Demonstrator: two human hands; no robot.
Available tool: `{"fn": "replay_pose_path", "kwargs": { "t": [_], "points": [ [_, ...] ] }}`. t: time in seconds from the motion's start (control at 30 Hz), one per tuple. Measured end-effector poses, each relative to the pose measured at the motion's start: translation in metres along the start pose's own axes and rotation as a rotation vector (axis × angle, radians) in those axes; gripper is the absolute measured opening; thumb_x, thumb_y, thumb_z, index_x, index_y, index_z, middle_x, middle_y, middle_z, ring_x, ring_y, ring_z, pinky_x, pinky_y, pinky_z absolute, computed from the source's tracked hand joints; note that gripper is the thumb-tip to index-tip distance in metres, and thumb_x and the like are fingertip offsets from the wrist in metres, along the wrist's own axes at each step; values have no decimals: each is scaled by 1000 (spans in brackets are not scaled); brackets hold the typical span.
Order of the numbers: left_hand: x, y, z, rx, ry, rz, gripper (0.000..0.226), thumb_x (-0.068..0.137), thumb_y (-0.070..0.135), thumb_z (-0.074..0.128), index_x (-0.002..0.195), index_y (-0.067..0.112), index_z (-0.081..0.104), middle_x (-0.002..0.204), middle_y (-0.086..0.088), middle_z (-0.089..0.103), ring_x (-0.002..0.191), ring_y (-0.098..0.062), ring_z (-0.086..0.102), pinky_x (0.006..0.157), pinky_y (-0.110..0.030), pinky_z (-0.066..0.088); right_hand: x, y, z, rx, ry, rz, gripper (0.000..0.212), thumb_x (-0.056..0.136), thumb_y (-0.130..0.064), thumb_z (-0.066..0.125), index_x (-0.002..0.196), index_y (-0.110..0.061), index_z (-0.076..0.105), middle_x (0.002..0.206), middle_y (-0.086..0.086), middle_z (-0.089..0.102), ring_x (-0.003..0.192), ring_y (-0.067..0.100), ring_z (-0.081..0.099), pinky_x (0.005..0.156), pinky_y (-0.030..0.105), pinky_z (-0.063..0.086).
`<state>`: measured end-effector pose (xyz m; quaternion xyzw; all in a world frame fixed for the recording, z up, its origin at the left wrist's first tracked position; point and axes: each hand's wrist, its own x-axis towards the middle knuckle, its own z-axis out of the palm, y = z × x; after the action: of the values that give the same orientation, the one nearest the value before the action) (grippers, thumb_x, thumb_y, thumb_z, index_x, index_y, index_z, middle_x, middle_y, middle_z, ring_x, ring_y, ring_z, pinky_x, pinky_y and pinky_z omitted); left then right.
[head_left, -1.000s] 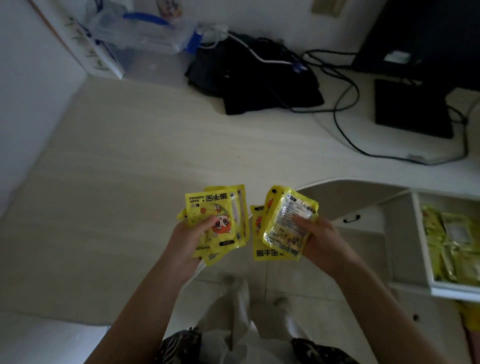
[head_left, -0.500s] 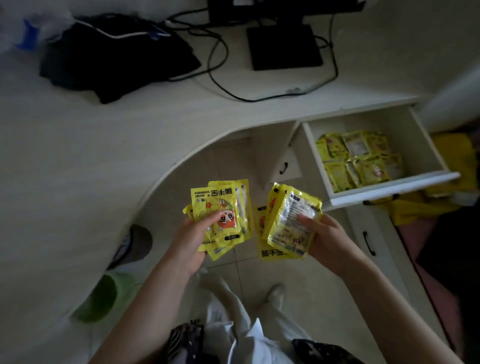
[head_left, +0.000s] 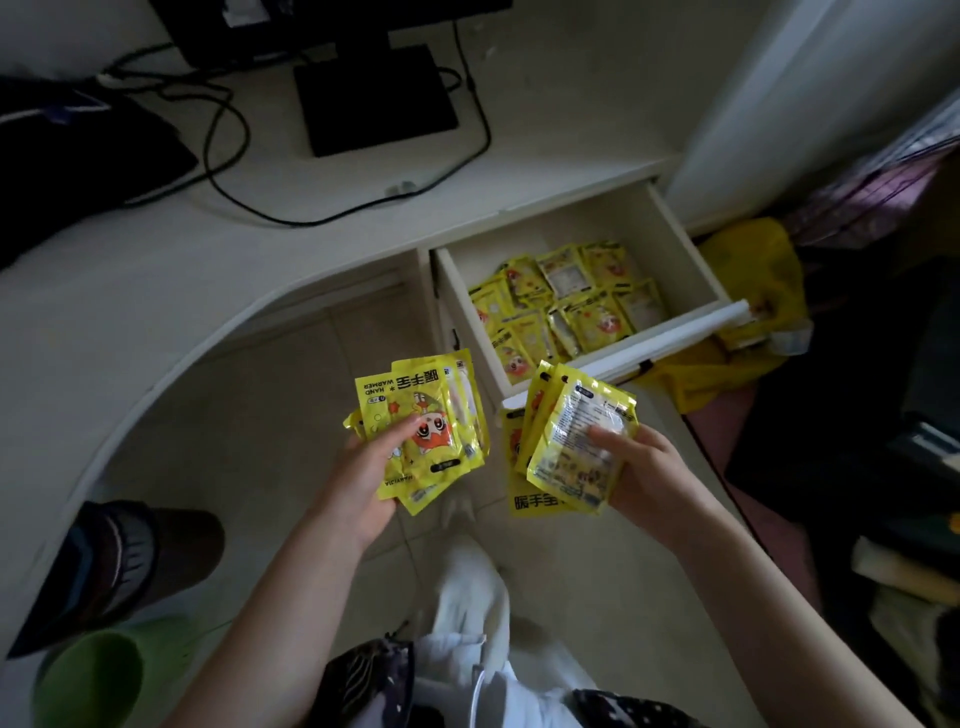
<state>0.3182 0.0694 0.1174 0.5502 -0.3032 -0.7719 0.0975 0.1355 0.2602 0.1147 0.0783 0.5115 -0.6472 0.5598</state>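
Note:
My left hand grips a fanned stack of yellow hand-warmer packets, printed fronts up, thumb across the top one. My right hand holds a second stack of the same packets, the top one showing its clear back. Both stacks hang over the tiled floor in front of me. Just beyond the right stack, an open white drawer holds several more yellow packets lying loose.
A curved white desk carries a black monitor base, cables and a dark bag. A yellow bag lies right of the drawer. A green bin and a shoe sit under the desk at lower left.
My view has swung right and down from the desk top to the open drawer. Both hands keep their stacks, held the same way, now close to the drawer front.

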Motion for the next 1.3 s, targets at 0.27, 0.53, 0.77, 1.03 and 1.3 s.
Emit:
{"fn": "replay_pose_path", "kwargs": {
  "t": [0.27,0.53,0.77,1.03,1.3],
  "points": [
    [66,23,60,23,-17,-19,104,30,41,96,124,23,55,124,-6,63,120,-31,56,95,-59,46,50,-71,-12,-3,70,-40,28,92,-3,49,119,3,57,110,23,68,98,36,69,80,52,57],
    [151,32,106,48,-59,-28,113,31,46,97,131,25,49,136,-9,55,125,-33,52,98,-63,39,103,-135,-31,-15,132,-17,38,89,-4,55,127,4,51,120,26,64,108,40,65,86,57,53],
    [155,44,180,-31,44,-87,85,76,25,78,143,15,26,147,-5,35,140,-27,29,112,-52,23,159,-185,-63,-148,147,7,35,91,-6,55,125,4,52,116,25,65,104,40,66,85,56,54],
    [196,16,244,-99,164,-212,79,79,32,75,146,14,35,157,-10,25,145,-28,22,116,-46,19,224,-233,-107,-397,135,96,16,94,-6,54,109,-3,57,95,14,68,84,29,68,52,35,57],
    [239,-3,257,-13,359,-236,84,67,31,84,136,4,45,139,-17,48,128,-35,45,106,-49,38,297,-217,-122,-585,46,233,31,91,-1,58,122,-1,54,119,25,63,103,36,66,89,55,53]
  ]
}}
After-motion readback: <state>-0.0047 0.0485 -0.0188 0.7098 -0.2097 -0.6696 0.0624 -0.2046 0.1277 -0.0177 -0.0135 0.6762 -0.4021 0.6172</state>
